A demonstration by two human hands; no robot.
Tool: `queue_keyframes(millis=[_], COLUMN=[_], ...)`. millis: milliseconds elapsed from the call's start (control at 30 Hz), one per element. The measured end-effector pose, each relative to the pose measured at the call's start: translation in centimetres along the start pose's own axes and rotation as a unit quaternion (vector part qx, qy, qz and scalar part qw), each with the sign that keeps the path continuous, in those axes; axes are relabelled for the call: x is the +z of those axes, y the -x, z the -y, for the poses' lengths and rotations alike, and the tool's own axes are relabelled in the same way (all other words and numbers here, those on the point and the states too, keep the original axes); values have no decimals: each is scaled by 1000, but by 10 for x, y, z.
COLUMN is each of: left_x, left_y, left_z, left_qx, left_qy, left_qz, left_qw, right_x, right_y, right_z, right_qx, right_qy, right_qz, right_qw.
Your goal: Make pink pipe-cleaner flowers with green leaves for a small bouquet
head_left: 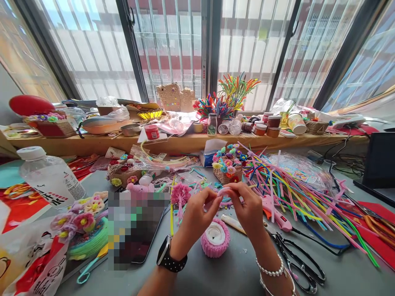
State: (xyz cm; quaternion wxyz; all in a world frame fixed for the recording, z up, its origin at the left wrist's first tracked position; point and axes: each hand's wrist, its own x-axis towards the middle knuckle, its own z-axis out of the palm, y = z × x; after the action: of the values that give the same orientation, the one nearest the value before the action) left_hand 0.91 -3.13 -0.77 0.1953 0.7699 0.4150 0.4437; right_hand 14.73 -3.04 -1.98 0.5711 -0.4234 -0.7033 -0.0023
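Raised above the table, my left hand (pixel 199 210) and my right hand (pixel 247 204) both pinch a short, pale pink pipe cleaner (pixel 226 190) that curves between the fingertips. Below them a round pink fuzzy cup (pixel 215 250) with a white inside stands on the grey table. Beyond my left wrist is a pink pipe-cleaner tree (pixel 180 194). A utility knife (pixel 233 224) lies partly behind my right hand. To the right of that hand are a pink glue gun (pixel 280 217) and black-handled scissors (pixel 300 259).
Loose coloured pipe cleaners (pixel 296 191) spread over the right side, near a laptop (pixel 378 164). A phone (pixel 148 236), a plastic bottle (pixel 54 181) and a green flower-topped piece (pixel 89 240) occupy the left. A flower basket (pixel 226 174) stands behind my hands, before the crowded windowsill (pixel 182 142).
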Motion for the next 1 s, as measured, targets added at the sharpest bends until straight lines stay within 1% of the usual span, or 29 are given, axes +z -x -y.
queue_keyframes(millis=[100, 200, 333, 433, 567, 733, 800, 867, 933, 1000], left_x=[0, -2, -6, -5, 0, 0, -4, -10, -20, -31], left_y=[0, -2, -4, -3, 1, 1, -1, -3, -5, -7], left_z=[-2, -1, 3, 3, 5, 7, 8, 9, 11, 15], left_qx=[-19, -25, -38, -49, -44, -52, -51, -53, -65, -90], left_qy=[22, 45, 81, 55, -1, 4, 4, 2, 9, 14], left_qz=[15, 19, 50, 41, 32, 42, 41, 27, -4, -51], left_qw=[999, 998, 995, 996, 999, 998, 998, 998, 998, 995], right_x=[0, 0, -1, -1, 1, 2, 2, 2, 3, 4], right_y=[1, 1, 2, 3, 5, 5, 5, 6, 6, 5], right_z=[3, 3, 1, -1, -1, -2, -3, -6, -8, -10], right_qx=[-1, -4, 0, -5, 2, 13, 40, 90, 150, 195], right_qy=[6, 30, 60, 73, 84, 71, 50, 16, -29, -75], right_qz=[-26, -39, -60, -72, -86, -85, -75, -72, -90, -127], right_qw=[1000, 999, 996, 995, 993, 994, 995, 993, 984, 970])
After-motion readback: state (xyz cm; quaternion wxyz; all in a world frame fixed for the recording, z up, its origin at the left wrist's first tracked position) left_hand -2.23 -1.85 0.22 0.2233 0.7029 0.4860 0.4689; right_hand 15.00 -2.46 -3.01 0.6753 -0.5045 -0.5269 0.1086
